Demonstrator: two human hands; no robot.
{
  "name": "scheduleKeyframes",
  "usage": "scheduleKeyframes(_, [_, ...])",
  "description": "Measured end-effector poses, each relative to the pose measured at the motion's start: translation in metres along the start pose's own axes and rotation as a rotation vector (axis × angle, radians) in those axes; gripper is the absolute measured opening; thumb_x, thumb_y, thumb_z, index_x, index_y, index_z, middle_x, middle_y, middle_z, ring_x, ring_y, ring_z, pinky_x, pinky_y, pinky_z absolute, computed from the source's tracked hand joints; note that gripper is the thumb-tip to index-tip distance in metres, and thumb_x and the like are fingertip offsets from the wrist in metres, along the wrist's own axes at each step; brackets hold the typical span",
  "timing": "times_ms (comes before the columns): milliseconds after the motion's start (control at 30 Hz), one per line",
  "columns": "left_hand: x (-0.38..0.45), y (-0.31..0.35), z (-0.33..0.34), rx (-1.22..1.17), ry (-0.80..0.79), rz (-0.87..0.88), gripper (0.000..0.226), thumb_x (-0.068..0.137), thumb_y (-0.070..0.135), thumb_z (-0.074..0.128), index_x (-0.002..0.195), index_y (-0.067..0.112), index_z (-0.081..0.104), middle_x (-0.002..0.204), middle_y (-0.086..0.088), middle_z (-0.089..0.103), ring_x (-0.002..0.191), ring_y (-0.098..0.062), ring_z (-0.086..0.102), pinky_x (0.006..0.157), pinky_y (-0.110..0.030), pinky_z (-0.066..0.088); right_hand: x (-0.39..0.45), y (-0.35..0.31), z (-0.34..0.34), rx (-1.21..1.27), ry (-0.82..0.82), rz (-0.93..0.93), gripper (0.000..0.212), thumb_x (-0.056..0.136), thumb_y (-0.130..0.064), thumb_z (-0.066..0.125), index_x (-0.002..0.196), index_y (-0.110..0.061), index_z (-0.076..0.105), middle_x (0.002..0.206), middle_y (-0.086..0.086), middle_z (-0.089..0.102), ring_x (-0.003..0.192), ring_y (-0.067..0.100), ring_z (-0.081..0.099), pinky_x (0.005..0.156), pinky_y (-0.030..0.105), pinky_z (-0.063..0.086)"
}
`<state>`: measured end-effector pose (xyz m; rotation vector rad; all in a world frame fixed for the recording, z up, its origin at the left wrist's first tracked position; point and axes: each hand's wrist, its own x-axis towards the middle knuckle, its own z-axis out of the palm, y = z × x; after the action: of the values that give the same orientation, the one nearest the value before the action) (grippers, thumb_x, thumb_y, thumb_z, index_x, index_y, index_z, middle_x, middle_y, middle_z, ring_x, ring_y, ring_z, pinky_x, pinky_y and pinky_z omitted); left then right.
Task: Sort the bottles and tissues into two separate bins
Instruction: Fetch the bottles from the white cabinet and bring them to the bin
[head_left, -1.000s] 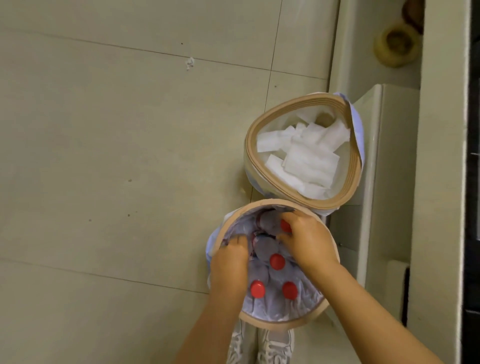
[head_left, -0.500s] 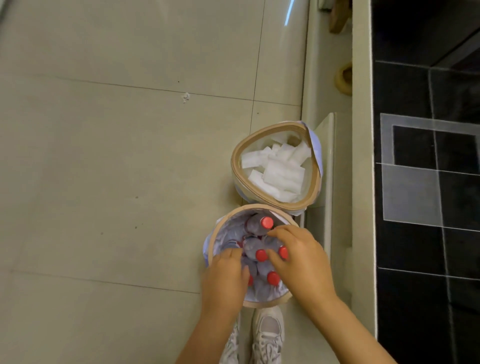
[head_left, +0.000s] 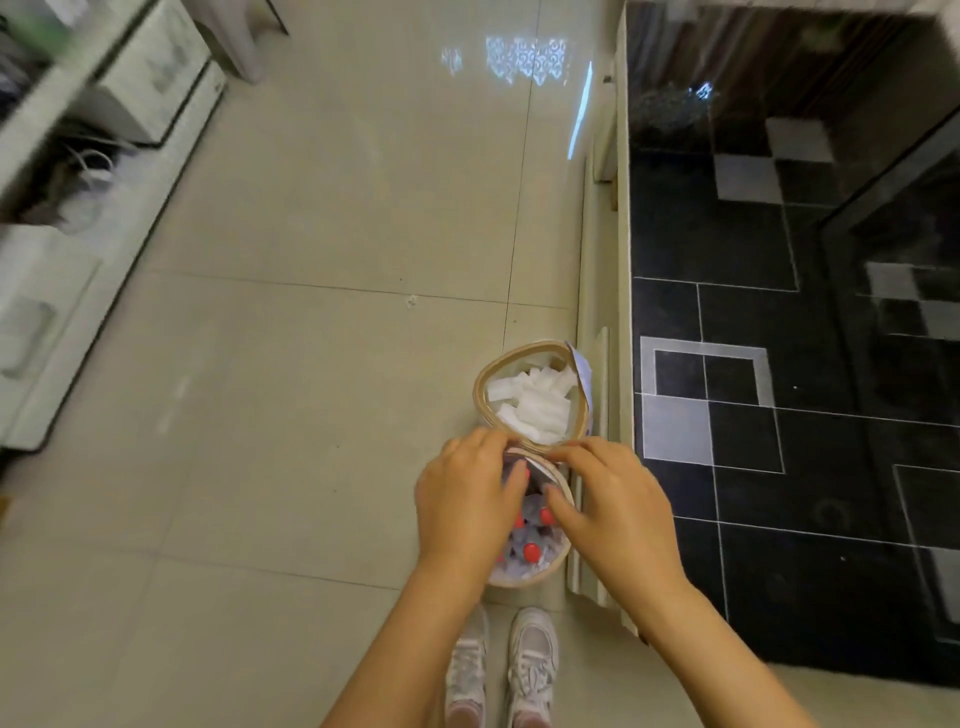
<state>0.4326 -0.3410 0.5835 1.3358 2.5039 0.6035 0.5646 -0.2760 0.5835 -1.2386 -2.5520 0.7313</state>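
Observation:
Two small round bins with tan rims stand on the floor by my feet. The far bin (head_left: 481, 397) holds white folded tissues (head_left: 535, 408). The near bin (head_left: 524, 583) holds several clear bottles with red caps (head_left: 531, 552). My left hand (head_left: 467, 501) and my right hand (head_left: 610, 506) hover over the near bin, with their fingertips at its far rim where the two bins meet. The fingers are loosely curved and I see nothing held in either hand. Both hands hide most of the near bin's opening.
A cream ledge (head_left: 592, 364) runs along the right of the bins, with a black tiled floor (head_left: 779, 415) beyond it. White cabinets (head_left: 62, 270) line the left side. A small white scrap (head_left: 412, 300) lies on the beige tiles. My white shoes (head_left: 530, 665) are below the near bin.
My hands have come up off the bottles inside the near bin and now sit at its far rim. The view has pulled back and tilted up, showing more of the room.

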Motion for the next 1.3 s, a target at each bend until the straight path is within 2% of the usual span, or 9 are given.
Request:
scheduleKeyframes(133, [-0.012, 0.045, -0.075, 0.01, 0.067, 0.069, 0.019, 0.08, 0.031, 0.069, 0.099, 0.027, 0.068, 0.095, 0.01, 0.07, 0.085, -0.016, 0.064, 0.062, -0.028, 0.045, -0.015, -0.036, -0.071, 0.011, 0.073, -0.034, 0.026, 0.077, -0.026, 0.073, 0.103, -0.026, 0.065, 0.104, -0.01, 0.062, 0.094, 0.01, 0.056, 0.075, 0.025, 0.046])
scheduleKeyframes(267, [-0.032, 0.08, -0.141, 0.033, 0.162, 0.164, 0.023, 0.067, 0.032, 0.081, 0.087, 0.03, 0.069, 0.081, 0.016, 0.068, 0.071, -0.008, 0.064, 0.053, -0.018, 0.036, -0.041, -0.069, -0.13, 0.04, 0.152, -0.061, 0.029, 0.074, -0.029, 0.076, 0.101, -0.029, 0.065, 0.105, -0.012, 0.063, 0.095, 0.005, 0.055, 0.078, 0.017, 0.042])
scheduleKeyframes(400, [-0.048, 0.113, -0.201, 0.064, 0.25, 0.236, 0.022, 0.064, 0.033, 0.083, 0.081, 0.032, 0.069, 0.074, 0.017, 0.067, 0.065, -0.006, 0.064, 0.047, -0.018, 0.038, -0.067, -0.1, -0.181, 0.045, 0.256, -0.109, 0.031, 0.071, -0.027, 0.079, 0.099, -0.03, 0.066, 0.103, -0.014, 0.062, 0.094, 0.004, 0.056, 0.076, 0.018, 0.043])
scheduleKeyframes(500, [-0.061, 0.133, -0.241, 0.048, 0.318, 0.265, 0.02, 0.067, 0.032, 0.082, 0.082, 0.032, 0.069, 0.075, 0.017, 0.068, 0.067, -0.006, 0.065, 0.048, -0.017, 0.036, -0.083, -0.125, -0.215, 0.051, 0.342, -0.153, 0.029, 0.074, -0.025, 0.076, 0.1, -0.028, 0.067, 0.104, -0.012, 0.063, 0.096, 0.008, 0.058, 0.079, 0.022, 0.047])
scheduleKeyframes(733, [-0.104, 0.157, -0.298, -0.019, 0.378, 0.403, 0.012, 0.079, 0.033, 0.074, 0.089, 0.03, 0.07, 0.079, 0.016, 0.068, 0.07, -0.005, 0.064, 0.051, -0.004, 0.022, -0.131, -0.172, -0.264, 0.03, 0.535, -0.174, 0.026, 0.077, -0.027, 0.071, 0.102, -0.025, 0.067, 0.105, -0.009, 0.064, 0.098, 0.013, 0.059, 0.08, 0.031, 0.052])
scheduleKeyframes(1033, [-0.175, 0.154, -0.346, -0.099, 0.384, 0.669, 0.011, 0.079, 0.033, 0.075, 0.088, 0.028, 0.071, 0.077, 0.012, 0.069, 0.067, -0.008, 0.064, 0.049, -0.005, 0.024, -0.234, -0.234, -0.272, -0.033, 0.716, -0.041, 0.026, 0.079, -0.029, 0.071, 0.104, -0.026, 0.066, 0.108, -0.011, 0.061, 0.101, 0.01, 0.056, 0.08, 0.034, 0.052])
scheduleKeyframes(1300, [-0.245, 0.155, -0.356, -0.178, 0.274, 0.86, 0.01, 0.082, 0.036, 0.071, 0.09, 0.029, 0.069, 0.077, 0.013, 0.068, 0.07, -0.008, 0.063, 0.048, -0.024, 0.05, -0.331, -0.271, -0.274, -0.121, 0.832, 0.107, 0.021, 0.078, -0.035, 0.063, 0.098, -0.029, 0.067, 0.105, -0.014, 0.061, 0.098, 0.007, 0.055, 0.076, 0.032, 0.052])
